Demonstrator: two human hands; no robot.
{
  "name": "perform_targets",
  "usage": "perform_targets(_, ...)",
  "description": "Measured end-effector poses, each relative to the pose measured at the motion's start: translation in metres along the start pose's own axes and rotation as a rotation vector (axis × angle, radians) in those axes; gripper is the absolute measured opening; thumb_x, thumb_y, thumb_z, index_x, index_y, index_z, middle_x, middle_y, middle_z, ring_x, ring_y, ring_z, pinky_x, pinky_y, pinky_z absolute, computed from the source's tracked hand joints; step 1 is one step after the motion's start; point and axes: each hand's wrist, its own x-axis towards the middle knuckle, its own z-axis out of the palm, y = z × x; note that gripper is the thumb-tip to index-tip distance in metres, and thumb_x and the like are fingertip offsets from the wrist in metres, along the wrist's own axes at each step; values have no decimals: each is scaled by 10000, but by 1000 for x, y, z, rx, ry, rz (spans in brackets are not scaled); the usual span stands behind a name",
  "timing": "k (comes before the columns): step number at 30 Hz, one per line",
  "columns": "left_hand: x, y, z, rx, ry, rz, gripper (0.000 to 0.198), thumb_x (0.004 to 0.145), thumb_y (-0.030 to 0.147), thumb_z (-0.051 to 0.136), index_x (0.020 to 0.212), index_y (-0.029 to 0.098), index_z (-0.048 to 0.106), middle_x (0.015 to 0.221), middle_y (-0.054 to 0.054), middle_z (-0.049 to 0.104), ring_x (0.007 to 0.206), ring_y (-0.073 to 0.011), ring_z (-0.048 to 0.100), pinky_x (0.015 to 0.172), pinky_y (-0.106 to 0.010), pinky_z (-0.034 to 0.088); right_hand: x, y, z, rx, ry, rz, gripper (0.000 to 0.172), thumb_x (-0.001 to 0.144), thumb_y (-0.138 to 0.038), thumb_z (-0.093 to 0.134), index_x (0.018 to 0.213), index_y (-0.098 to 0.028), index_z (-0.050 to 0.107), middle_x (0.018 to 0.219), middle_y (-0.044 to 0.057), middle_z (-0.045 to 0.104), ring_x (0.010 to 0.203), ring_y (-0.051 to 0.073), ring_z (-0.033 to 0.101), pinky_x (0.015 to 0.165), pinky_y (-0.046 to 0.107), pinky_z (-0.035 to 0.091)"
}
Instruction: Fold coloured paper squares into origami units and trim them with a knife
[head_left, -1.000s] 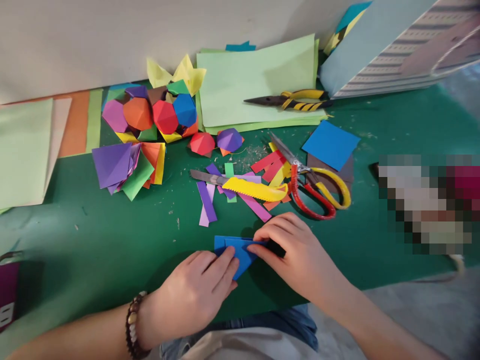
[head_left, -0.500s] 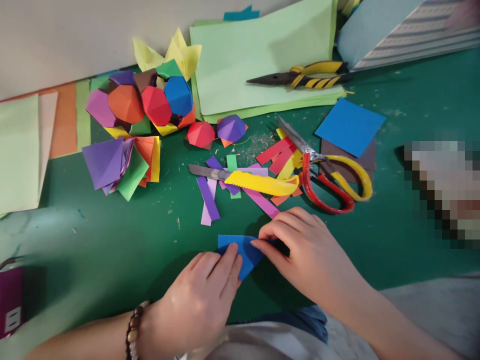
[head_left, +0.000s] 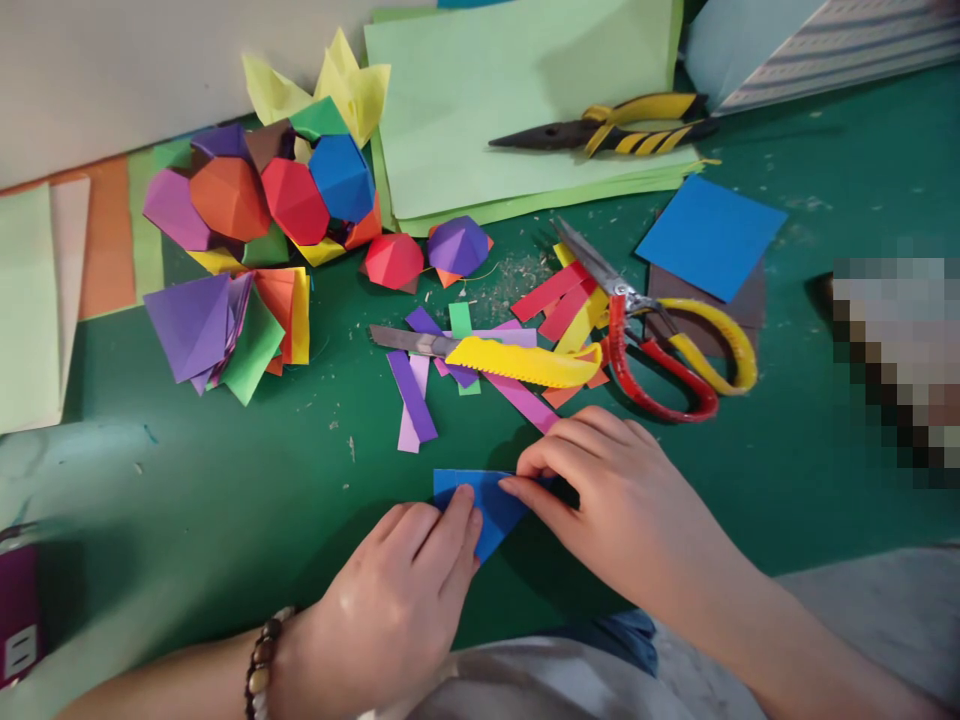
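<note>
A folded piece of blue paper (head_left: 486, 505) lies on the green mat (head_left: 225, 490) near the front edge. My left hand (head_left: 397, 600), with a bead bracelet at the wrist, presses its fingertips on the paper's left part. My right hand (head_left: 615, 500) pinches the paper's right edge with closed fingers. Just beyond the hands lie coloured paper strips (head_left: 420, 395), a yellow-handled knife (head_left: 495, 360) and red-and-yellow scissors (head_left: 660, 345).
Folded paper polyhedra (head_left: 270, 195) are piled at the back left, with folded squares (head_left: 225, 325) before them. Light green sheets (head_left: 510, 110) carry yellow-black pliers (head_left: 607, 130). A blue square (head_left: 709, 235) lies at the right. A blurred patch sits at the far right.
The view has drifted, so everything sits a little higher in the frame. My hands stay on the blue paper, with the fingers shifted only slightly.
</note>
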Motion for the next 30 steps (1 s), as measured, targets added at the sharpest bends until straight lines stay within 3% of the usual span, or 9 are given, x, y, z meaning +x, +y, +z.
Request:
perform_targets(13, -6, -1, 2, 40, 37, 21, 345, 937, 164, 488, 1227, 31, 621, 1264, -188, 655, 934, -257, 650, 748, -373, 553, 3, 0, -4, -4, -38, 0, 238, 926, -288, 584, 703, -206, 583, 695, 17, 592, 749, 199, 523, 650, 335, 344)
perform_targets(21, -5, -9, 0, -11, 1, 24, 382, 947, 110, 383, 1250, 33, 603, 1273, -173, 651, 924, -231, 653, 763, -339, 570, 4, -1, -5, 14, -38, 5, 198, 865, -250, 670, 702, -205, 568, 691, 5, 581, 753, 212, 507, 640, 341, 325)
perform_targets(30, -2, -13, 2, -48, -82, 27, 350, 952, 166, 487, 1265, 50, 589, 1288, -164, 636, 916, -223, 644, 771, -349, 595, 4, 1, -4, 8, -41, 11, 186, 851, -233, 680, 700, -209, 573, 691, 5, 593, 761, 212, 519, 644, 341, 326)
